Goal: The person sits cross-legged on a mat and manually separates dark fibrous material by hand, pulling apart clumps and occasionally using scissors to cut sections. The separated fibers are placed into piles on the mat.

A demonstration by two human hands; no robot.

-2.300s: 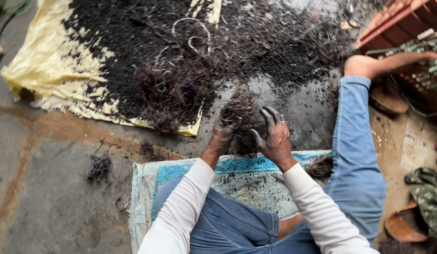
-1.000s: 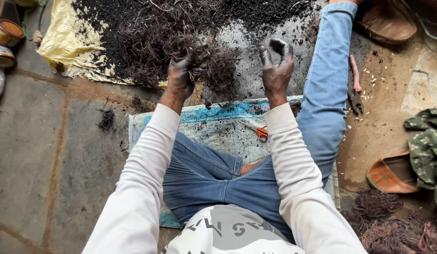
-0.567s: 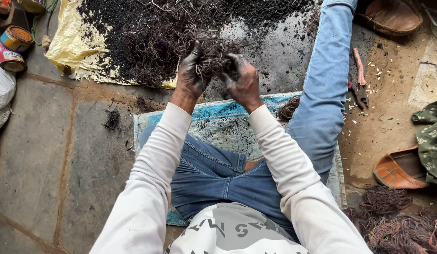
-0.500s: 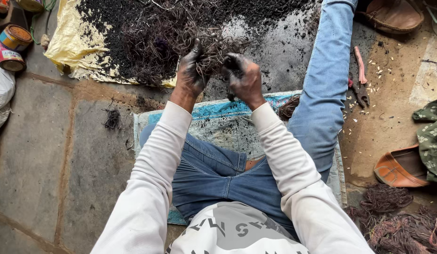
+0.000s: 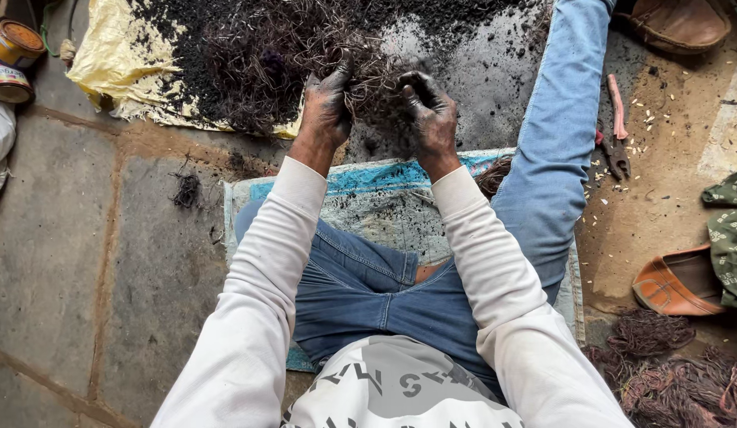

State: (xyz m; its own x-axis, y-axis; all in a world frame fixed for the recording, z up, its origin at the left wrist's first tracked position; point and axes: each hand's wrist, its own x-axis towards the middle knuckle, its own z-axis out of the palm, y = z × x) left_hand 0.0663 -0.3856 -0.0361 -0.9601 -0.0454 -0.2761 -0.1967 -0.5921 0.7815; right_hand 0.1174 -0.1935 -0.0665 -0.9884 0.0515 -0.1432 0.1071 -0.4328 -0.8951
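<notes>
Soot-black fingers (image 5: 337,79) of the left hand (image 5: 327,107) and right hand (image 5: 432,119) curled shut on a tangled clump of thin wires (image 5: 376,83), fingertips buried and hidden in it. No clear long axis to the clump, strands pointing every way. Beyond, a larger wire pile (image 5: 265,55) on black ash over a yellow sheet (image 5: 107,71). Below, stone floor (image 5: 67,254); pliers (image 5: 618,150) to the right.
</notes>
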